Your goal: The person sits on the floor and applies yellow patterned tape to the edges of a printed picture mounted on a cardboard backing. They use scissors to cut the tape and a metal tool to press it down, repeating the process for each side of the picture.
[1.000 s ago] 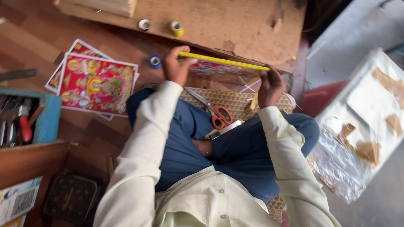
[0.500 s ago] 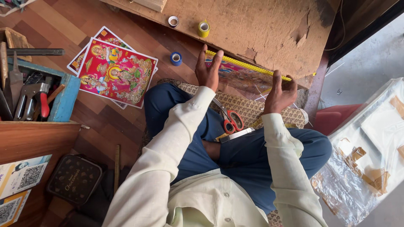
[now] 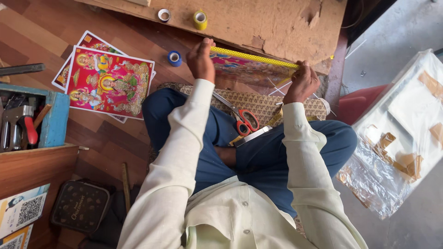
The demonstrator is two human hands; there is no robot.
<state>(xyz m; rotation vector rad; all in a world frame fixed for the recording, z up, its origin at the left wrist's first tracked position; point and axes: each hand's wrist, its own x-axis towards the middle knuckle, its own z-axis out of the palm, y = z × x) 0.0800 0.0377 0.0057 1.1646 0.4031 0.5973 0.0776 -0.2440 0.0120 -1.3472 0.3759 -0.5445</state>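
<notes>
Here the glossy picture with its yellow dotted edge strip (image 3: 251, 57) lies crosswise in front of the seated person, its long axis running from the left hand (image 3: 201, 57) to the right hand (image 3: 302, 80); each hand is closed on one end, fingers curled over the strip. Red-handled scissors (image 3: 242, 120) rest on the patterned mat (image 3: 277, 105) just nearer the lap, a blue tape roll (image 3: 174, 58) sits left of the left hand, and the worn board (image 3: 272, 20) lies just beyond.
</notes>
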